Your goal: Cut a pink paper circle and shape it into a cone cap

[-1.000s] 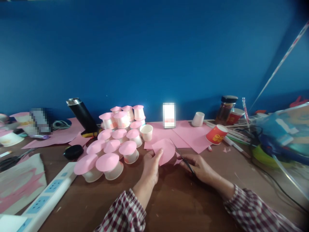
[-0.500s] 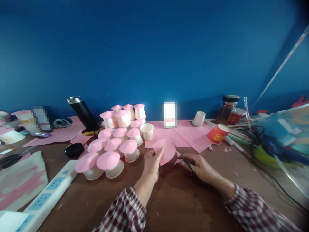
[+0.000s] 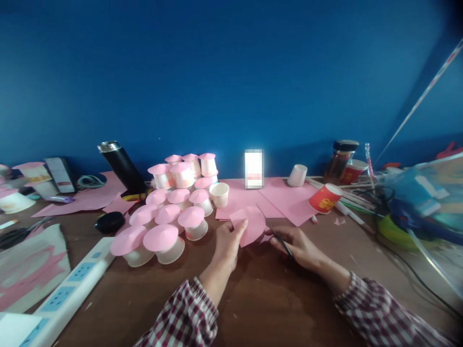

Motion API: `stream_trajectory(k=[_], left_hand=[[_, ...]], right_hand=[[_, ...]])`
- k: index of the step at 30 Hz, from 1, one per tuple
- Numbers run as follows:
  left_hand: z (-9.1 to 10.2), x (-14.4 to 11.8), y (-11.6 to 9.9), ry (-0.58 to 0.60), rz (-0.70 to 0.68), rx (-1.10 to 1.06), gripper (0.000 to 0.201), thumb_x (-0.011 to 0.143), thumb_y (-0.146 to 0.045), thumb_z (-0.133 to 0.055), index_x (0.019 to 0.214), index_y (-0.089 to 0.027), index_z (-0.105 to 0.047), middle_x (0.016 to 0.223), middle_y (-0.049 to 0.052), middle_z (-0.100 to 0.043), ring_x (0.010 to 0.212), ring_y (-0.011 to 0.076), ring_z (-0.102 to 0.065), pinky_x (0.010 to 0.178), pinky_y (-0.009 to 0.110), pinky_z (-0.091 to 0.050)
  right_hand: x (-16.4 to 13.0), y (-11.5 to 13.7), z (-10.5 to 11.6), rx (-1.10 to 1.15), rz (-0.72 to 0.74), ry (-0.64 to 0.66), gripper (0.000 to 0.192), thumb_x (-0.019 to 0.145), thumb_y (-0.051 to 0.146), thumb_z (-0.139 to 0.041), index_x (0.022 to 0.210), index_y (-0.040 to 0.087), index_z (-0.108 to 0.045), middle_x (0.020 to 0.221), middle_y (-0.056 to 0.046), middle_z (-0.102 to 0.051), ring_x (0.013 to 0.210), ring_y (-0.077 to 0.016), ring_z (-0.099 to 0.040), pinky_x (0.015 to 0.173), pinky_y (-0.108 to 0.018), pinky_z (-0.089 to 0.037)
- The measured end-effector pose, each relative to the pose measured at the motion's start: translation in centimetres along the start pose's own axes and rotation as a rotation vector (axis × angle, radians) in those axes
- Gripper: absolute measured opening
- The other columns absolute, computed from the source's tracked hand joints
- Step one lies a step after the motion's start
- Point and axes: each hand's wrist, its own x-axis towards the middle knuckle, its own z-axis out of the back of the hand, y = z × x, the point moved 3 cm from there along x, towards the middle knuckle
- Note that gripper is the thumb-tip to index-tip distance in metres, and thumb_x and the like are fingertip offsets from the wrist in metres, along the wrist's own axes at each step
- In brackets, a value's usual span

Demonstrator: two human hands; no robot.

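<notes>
Both arms in long red-and-white checked shirt sleeves, hands bare.

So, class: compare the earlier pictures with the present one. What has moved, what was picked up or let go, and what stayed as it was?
Very little changed. The scissors in the right hand reached under the pink paper piece before; now their tips sit just right of its edge. The left hand still pinches that piece. Nothing was picked up or let go; the pink-topped cups and red cup stayed put.
</notes>
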Motion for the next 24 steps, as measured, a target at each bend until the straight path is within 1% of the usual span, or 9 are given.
stream_trajectory(k=[6, 11, 14, 19, 24], left_hand=[[-0.19, -0.31, -0.27, 0.006, 0.028, -0.052, 0.035, 0.061, -0.039, -0.075, 0.075, -0.007, -0.067, 0.065, 0.007, -0.065, 0.059, 0.0146, -0.056, 0.059, 0.027, -0.045], [-0.21, -0.32, -0.21, 0.011, 0.022, -0.061, 0.039, 0.063, -0.039, -0.074, 0.082, -0.006, -0.068, 0.065, 0.007, -0.064, 0.058, 0.0142, -0.056, 0.056, 0.026, -0.044], [-0.23, -0.36, -0.18, 0.016, 0.008, -0.074, 0.038, 0.064, -0.039, -0.074, 0.081, -0.006, -0.068, 0.066, 0.007, -0.064, 0.059, 0.0143, -0.056, 0.058, 0.027, -0.045], [-0.35, -0.51, -0.22, 0.027, 0.014, -0.075, 0.034, 0.062, -0.039, -0.074, 0.073, -0.008, -0.067, 0.064, 0.007, -0.065, 0.061, 0.0163, -0.058, 0.063, 0.029, -0.046], [-0.37, -0.59, -0.27, 0.015, 0.012, -0.057, 0.036, 0.062, -0.04, -0.074, 0.076, -0.008, -0.068, 0.065, 0.007, -0.065, 0.064, 0.0179, -0.06, 0.063, 0.031, -0.047]], right_hand=[[0.11, 0.11, 0.01, 0.005, 0.001, 0.01, 0.049, 0.078, 0.043, -0.063, 0.11, 0.007, -0.059, 0.059, 0.002, -0.051, 0.05, -0.0075, -0.045, 0.046, -0.02, -0.036], [0.19, -0.17, 0.1, 0.022, -0.01, 0.003, 0.051, 0.077, 0.045, -0.064, 0.111, 0.008, -0.058, 0.059, 0.002, -0.052, 0.05, -0.0079, -0.046, 0.046, -0.021, -0.037], [0.19, -0.26, 0.11, 0.019, -0.016, 0.012, 0.052, 0.076, 0.047, -0.063, 0.111, 0.009, -0.057, 0.06, 0.002, -0.053, 0.051, -0.0087, -0.048, 0.047, -0.021, -0.038], [0.11, 0.05, 0.1, 0.015, -0.013, 0.014, 0.052, 0.076, 0.049, -0.063, 0.109, 0.009, -0.058, 0.064, 0.0, -0.055, 0.053, -0.0098, -0.05, 0.049, -0.022, -0.041], [0.04, 0.2, 0.09, -0.001, 0.004, 0.016, 0.052, 0.076, 0.049, -0.063, 0.11, 0.009, -0.059, 0.065, -0.001, -0.057, 0.055, -0.0103, -0.051, 0.049, -0.022, -0.043]])
